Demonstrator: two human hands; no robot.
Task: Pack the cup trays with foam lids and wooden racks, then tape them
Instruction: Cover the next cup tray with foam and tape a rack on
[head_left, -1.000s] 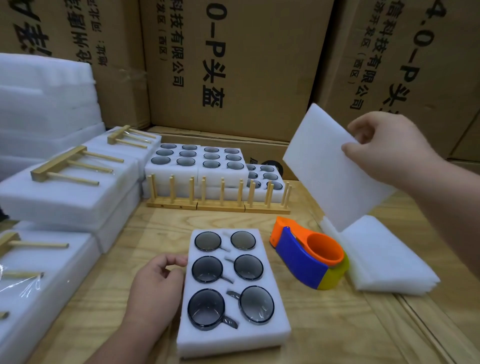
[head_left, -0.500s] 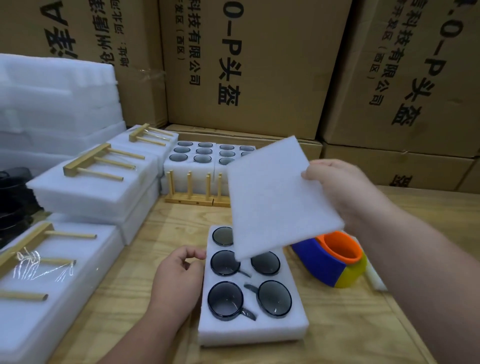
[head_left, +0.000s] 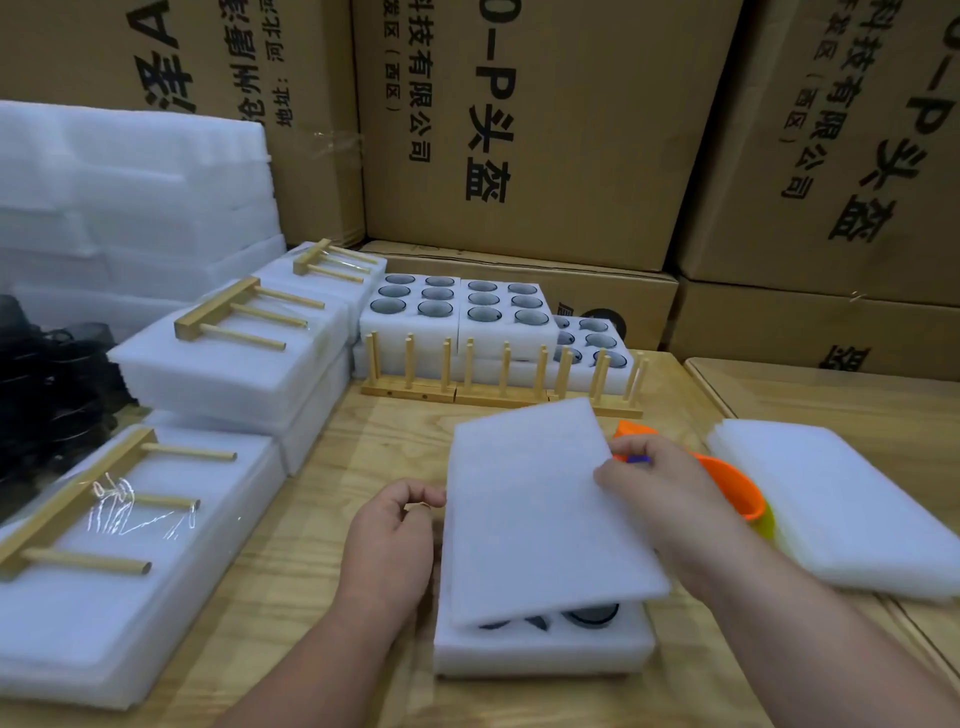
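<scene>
A white foam cup tray (head_left: 540, 649) with dark glass cups lies on the wooden table in front of me. A thin white foam lid (head_left: 530, 509) hovers just above it, tilted, covering most of the cups; only the nearest cups (head_left: 592, 613) show under its front edge. My right hand (head_left: 660, 493) pinches the lid at its right edge. My left hand (head_left: 389, 540) rests against the tray's left side with fingers curled, thumb and finger near the lid's left edge. Upright wooden racks (head_left: 498, 379) stand behind the tray.
An orange, blue and yellow tape dispenser (head_left: 737, 493) sits behind my right hand. A stack of foam lids (head_left: 841, 499) lies at right. Packed trays with taped wooden racks (head_left: 171, 519) fill the left. More cup trays (head_left: 457, 306) and cardboard boxes (head_left: 519, 130) stand behind.
My right hand has carried the foam lid from up at the right down and leftward, over the cup tray. The left hand has stayed at the tray's left side.
</scene>
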